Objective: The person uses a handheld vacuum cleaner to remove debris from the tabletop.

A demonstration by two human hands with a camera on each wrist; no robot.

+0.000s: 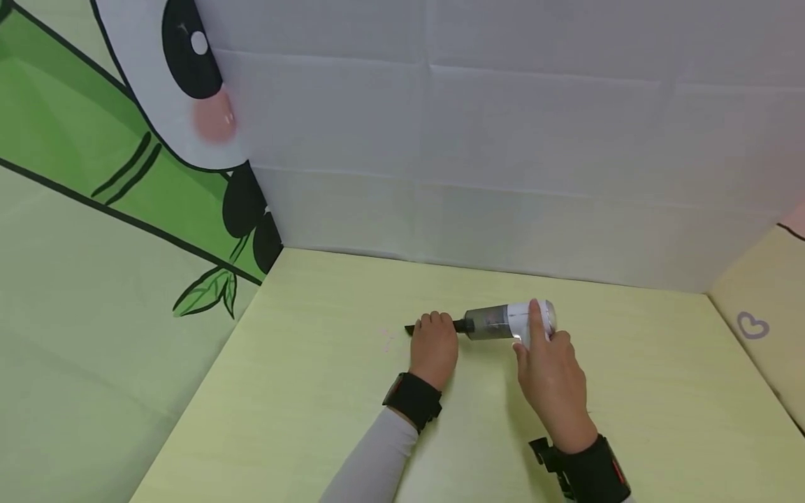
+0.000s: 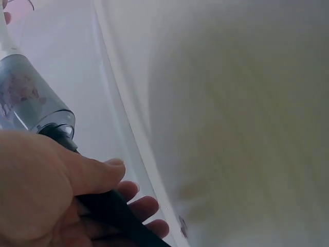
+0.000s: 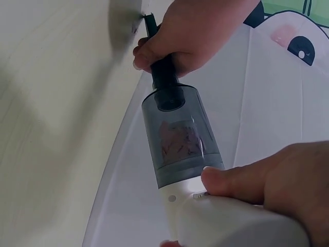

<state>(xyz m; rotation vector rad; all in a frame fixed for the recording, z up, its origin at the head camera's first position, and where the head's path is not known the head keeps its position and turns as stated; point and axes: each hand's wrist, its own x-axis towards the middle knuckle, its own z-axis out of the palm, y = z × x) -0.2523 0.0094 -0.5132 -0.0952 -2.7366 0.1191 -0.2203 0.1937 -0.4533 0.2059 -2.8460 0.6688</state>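
A handheld vacuum cleaner with a white body and a smoky clear dust chamber is held level over the table. Pinkish scraps show inside the chamber. My right hand grips the white body, its index finger stretched along it and its thumb near the chamber's edge. Around the black nozzle curls my left hand, its thumb on one side and fingers on the other. The nozzle's tip points left, close to small pink bits on the table.
The pale yellow table meets a grey-white hanging sheet at the back. A printed cloth with a green stalk and a cartoon face hangs on the left. Another panel with a heart borders the right edge.
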